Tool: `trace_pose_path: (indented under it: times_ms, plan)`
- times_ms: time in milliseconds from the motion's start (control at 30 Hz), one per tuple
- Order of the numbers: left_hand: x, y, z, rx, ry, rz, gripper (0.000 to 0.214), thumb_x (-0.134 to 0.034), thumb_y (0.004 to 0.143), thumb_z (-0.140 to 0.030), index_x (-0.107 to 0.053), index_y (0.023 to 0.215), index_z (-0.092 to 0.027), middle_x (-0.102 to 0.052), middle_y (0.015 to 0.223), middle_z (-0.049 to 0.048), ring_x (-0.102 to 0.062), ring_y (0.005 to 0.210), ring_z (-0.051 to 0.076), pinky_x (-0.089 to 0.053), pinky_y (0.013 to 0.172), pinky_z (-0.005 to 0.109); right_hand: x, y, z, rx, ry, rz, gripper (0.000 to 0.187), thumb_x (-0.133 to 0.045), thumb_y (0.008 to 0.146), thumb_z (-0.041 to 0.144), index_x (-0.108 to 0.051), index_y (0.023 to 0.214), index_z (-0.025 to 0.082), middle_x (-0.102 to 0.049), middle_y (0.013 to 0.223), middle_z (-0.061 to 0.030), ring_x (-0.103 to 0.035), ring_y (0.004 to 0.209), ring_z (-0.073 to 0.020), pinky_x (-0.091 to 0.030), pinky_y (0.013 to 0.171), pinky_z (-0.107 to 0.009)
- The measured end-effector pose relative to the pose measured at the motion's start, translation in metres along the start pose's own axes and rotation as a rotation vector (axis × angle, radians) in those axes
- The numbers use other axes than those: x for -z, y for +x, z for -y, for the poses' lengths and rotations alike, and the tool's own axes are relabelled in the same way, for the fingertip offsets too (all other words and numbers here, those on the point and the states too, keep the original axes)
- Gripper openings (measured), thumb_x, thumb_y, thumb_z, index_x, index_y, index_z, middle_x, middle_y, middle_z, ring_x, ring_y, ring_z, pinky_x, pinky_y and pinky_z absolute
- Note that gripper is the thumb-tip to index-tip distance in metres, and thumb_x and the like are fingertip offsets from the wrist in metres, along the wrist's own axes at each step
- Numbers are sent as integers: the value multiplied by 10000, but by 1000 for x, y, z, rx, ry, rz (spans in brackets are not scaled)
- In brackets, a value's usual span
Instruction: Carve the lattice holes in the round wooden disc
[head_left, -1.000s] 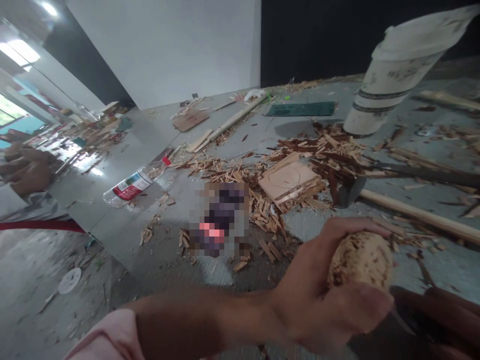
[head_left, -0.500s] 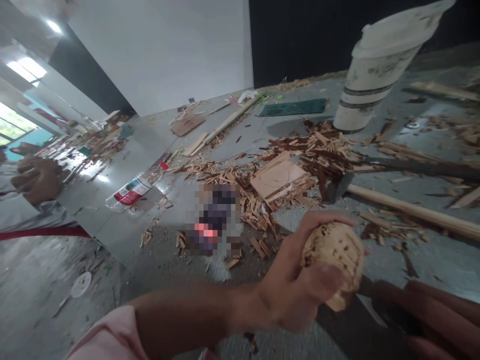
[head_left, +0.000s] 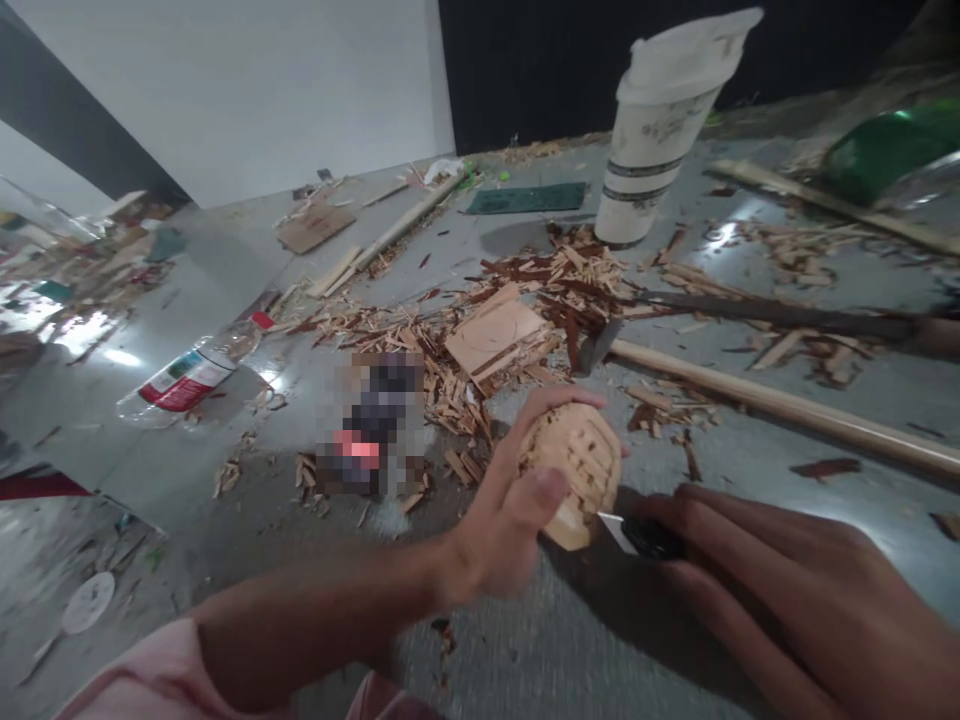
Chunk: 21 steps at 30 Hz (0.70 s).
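Note:
A rounded block of pale carved wood (head_left: 581, 465), its face cut with rows of notches and small dark holes, is gripped in my left hand (head_left: 510, 510). The thumb presses across its front and the fingers wrap behind it. My right hand (head_left: 780, 580) is closed around the black handle of a utility knife (head_left: 651, 537). Its short bright blade points left, with the tip close to the block's lower right edge; I cannot tell whether it touches. Both hands are above the grey table (head_left: 525, 640).
Wood chips (head_left: 465, 400) and a flat wood piece (head_left: 499, 335) lie beyond my hands. A hatchet-like tool (head_left: 765, 312) and a wooden stick (head_left: 787, 405) are at right. A patterned paper cup (head_left: 652, 150) stands behind; a plastic bottle (head_left: 187, 380) lies left, near a blurred-out item (head_left: 371, 425).
My view has swung right, so the scene sits further left. The knife and right hand show more fully, the blade now apart from the middle of the block. My left hand keeps its grip.

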<state>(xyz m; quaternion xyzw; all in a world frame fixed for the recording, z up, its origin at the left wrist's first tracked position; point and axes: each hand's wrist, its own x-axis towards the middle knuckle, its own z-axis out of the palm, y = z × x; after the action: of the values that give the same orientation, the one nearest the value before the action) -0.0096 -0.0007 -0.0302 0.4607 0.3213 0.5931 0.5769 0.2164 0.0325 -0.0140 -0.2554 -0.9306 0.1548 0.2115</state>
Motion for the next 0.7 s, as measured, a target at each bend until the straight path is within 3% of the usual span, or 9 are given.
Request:
trace_pose_path:
  times_ms: [167, 700]
  plan:
    - [0, 1, 1, -20, -14, -26, 611, -546, 985, -657, -542, 1394, -203, -722, 1161, 124, -688, 1024, 287, -572, 895, 436, 6, 10, 4, 3, 55, 4, 158, -460, 1106, 279, -586, 1190, 234, -702, 858, -1, -711, 671, -150, -508, 567, -284]
    - [-2, 3, -3, -12, 55, -44, 590, -504, 996, -696, -556, 1346, -224, -725, 1121, 92, -672, 1045, 256, -546, 908, 389, 7, 9, 8, -16, 22, 47, 234, -439, 1125, 305, -632, 1167, 179, -675, 847, -8, -681, 684, -177, -447, 604, -323]
